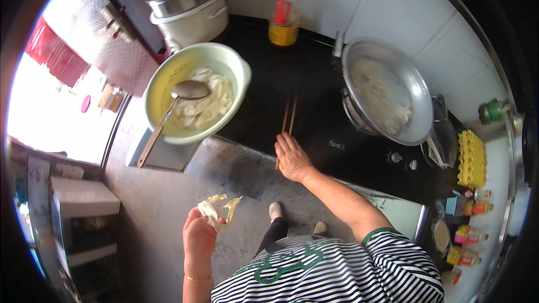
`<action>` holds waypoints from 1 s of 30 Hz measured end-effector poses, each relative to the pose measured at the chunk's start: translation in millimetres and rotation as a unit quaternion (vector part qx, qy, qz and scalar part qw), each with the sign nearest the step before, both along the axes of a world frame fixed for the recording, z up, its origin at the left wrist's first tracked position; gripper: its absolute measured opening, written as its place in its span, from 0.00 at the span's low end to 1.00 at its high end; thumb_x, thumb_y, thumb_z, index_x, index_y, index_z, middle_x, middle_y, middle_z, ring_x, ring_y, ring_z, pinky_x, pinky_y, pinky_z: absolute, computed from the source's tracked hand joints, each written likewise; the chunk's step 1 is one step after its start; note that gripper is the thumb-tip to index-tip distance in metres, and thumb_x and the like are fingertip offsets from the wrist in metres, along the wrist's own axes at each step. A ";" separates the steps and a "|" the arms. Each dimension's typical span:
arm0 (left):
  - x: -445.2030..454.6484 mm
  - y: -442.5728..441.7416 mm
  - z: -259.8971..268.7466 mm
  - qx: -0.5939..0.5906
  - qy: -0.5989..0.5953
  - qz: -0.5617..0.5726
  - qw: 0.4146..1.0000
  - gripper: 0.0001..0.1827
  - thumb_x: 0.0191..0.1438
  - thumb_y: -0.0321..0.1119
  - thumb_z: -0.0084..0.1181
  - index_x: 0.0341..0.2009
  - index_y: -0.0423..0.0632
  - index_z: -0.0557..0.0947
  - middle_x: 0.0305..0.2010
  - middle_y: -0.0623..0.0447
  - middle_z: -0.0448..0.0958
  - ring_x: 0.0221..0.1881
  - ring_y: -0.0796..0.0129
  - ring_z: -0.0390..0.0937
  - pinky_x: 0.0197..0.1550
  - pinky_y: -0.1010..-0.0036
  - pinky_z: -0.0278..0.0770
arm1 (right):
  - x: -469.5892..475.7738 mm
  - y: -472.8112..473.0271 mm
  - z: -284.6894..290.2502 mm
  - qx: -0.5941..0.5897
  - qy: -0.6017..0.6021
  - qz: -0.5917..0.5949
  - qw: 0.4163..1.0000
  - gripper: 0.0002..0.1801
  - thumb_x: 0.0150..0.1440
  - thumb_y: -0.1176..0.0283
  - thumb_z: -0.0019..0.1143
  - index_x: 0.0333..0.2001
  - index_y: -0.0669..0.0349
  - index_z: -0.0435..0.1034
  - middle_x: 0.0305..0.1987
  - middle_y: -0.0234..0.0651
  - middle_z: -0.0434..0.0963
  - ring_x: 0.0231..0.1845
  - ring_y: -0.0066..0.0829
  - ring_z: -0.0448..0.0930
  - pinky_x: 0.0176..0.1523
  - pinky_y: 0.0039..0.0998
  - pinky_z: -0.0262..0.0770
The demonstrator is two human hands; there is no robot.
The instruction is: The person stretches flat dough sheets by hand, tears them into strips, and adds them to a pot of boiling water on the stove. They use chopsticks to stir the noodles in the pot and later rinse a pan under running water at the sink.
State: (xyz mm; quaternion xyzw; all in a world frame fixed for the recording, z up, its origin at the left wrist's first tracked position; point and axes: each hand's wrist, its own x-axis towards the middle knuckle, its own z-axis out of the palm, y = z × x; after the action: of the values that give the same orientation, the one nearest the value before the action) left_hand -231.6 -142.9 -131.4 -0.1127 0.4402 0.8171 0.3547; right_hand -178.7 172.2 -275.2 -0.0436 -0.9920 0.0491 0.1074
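Note:
My left hand (200, 232) is raised above the floor, with a limp bundle of wide, pale noodles (227, 214) pinched in its fingers. My right hand (292, 158) reaches palm-down over the front edge of the black cooktop, its fingers across a pair of wooden chopsticks (286, 113). The palm hides whether the fingers close around them. More wide noodles (210, 99) lie in a pale green basin (242, 80) at the left, where a slotted or solid metal ladle (191, 89) rests across them. A metal wok (414, 80) at the right holds noodles in cloudy liquid.
An oil bottle (284, 17) stands by the wall, and a lidded pot (189, 12) behind the basin. Stove knobs (395, 158), a yellow egg tray (471, 158) and several bottles (463, 256) line the right side. Shelves (86, 219) stand at lower left.

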 end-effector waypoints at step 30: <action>-55.8 142.5 324.1 -0.590 0.757 -0.046 0.278 0.22 0.58 0.35 0.49 0.56 0.44 0.68 0.38 0.51 0.79 0.34 0.67 0.79 0.37 0.72 0.78 | 123.9 260.9 228.2 -0.511 0.154 -0.171 0.829 0.09 0.55 0.78 0.50 0.38 0.66 0.75 0.37 0.37 0.77 0.24 0.21 0.74 0.30 0.22 0.74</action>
State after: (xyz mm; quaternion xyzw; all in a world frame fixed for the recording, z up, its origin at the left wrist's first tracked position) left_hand -287.4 -0.3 192.8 0.3986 0.8778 0.0362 -0.2633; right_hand -54.7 433.2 -47.0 -0.2529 -0.7730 0.5355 0.2275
